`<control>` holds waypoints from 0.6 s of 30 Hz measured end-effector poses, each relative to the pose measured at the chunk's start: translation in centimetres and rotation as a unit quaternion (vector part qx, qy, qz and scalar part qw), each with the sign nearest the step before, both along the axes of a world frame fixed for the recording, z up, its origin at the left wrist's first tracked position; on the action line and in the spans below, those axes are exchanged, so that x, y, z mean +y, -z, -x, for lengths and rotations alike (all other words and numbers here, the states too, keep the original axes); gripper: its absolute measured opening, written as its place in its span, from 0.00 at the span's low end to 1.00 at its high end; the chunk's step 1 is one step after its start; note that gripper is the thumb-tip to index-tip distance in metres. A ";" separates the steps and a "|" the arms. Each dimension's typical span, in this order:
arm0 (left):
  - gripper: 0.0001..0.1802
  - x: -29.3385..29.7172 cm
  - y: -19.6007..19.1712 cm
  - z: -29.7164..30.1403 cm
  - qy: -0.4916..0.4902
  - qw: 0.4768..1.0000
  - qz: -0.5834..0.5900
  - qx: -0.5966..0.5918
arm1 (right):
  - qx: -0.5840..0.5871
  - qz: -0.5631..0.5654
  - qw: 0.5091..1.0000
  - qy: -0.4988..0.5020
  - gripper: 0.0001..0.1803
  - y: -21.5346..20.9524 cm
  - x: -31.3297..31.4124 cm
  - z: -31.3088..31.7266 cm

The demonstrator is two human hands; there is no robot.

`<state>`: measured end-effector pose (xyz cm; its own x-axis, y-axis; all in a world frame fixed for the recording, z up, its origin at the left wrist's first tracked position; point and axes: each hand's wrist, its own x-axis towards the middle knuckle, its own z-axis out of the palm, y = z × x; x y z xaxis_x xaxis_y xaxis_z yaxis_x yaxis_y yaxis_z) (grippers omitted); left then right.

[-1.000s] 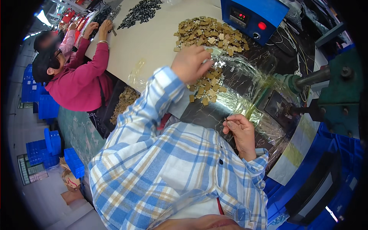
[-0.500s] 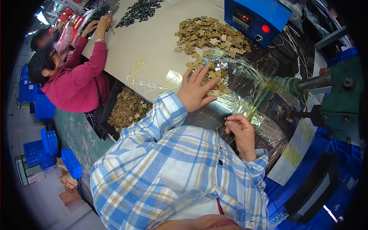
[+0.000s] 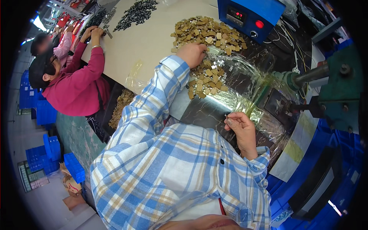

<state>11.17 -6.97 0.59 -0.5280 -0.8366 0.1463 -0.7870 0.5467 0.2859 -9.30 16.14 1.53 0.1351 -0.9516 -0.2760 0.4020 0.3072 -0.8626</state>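
My left hand reaches out over the pale table and rests, fingers curled, on the near edge of a heap of small tan flat pieces. More of those pieces lie scattered on clear plastic film just below it. My right hand is close to my chest over a dark metal plate; thumb and fingers pinch a small thin piece. Both sleeves are blue and white plaid.
A blue control box with a red button stands behind the heap. A green machine with a metal shaft is at right. Two other people work at the left end of the table beside dark parts. Blue crates stand on the floor.
My left hand swung back toward me with fingers spread, then stretched out again onto the heap of tan pieces. My right hand stayed in place, still pinching.
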 end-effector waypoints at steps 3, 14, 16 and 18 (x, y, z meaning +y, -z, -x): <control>0.12 -0.6 -0.3 0.0 -0.042 0.998 -0.009 -0.035 | -0.004 0.012 1.000 0.001 0.08 0.0 0.1 0.1; 0.09 12.3 -1.9 3.3 -0.055 0.661 -0.511 0.547 | 0.228 0.246 0.927 0.170 0.07 -0.7 -0.8 -0.2; 0.08 14.6 -1.7 4.8 -0.040 0.574 -0.590 0.566 | 0.289 0.257 0.903 0.187 0.07 -1.0 -1.0 -0.1; 0.08 15.6 -1.4 6.0 -0.036 0.520 -0.625 0.581 | 0.365 0.293 0.861 0.200 0.08 -1.5 -1.2 0.1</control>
